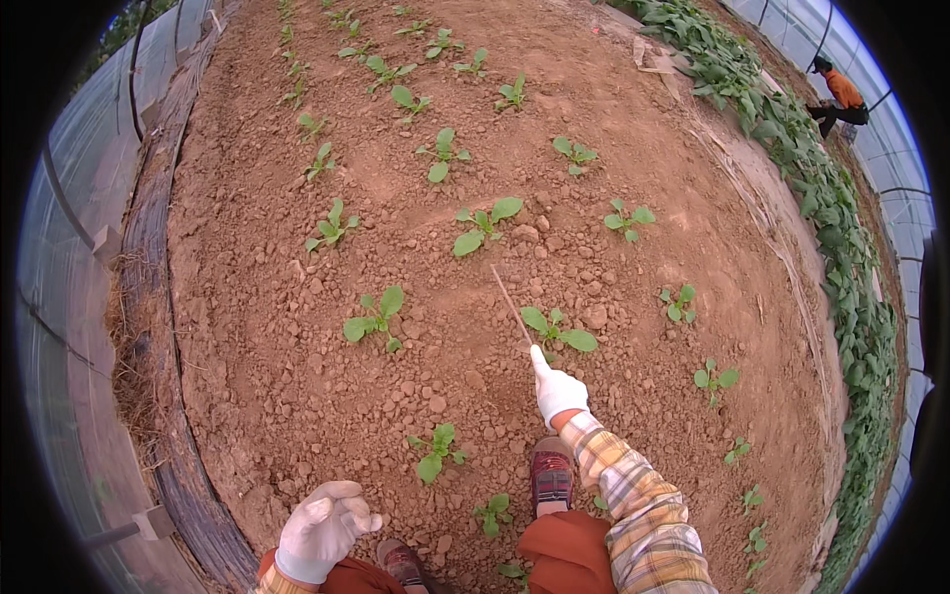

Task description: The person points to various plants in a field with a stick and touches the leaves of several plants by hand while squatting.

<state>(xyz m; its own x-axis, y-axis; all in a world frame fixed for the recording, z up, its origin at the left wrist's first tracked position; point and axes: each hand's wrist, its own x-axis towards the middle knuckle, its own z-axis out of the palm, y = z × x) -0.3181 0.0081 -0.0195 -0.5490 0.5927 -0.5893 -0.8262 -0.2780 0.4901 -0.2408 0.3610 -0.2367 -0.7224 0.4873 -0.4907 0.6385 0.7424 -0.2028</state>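
Note:
In a white glove, my right hand (560, 386) grips a thin brown rod (512, 304), which slants forward and left over the loose soil. Beside the rod and just beyond my knuckles grows a leafy seedling (555, 330). The rod's far end points toward another seedling (486, 225), a little short of its leaves. My left hand (323, 523), gloved too, hovers near my left knee with its fingers curled and apart, and nothing shows in it. A small seedling (438, 451) stands in the soil ahead and right of that hand.
Rows of seedlings (443, 154) run away from me across the clod-strewn soil (282, 416). A dark plastic strip (174, 386) borders the left wall. At right is a dense band of leafy plants (839, 215), with a person (842, 96) crouching beyond. My right shoe (552, 475) stands between seedlings.

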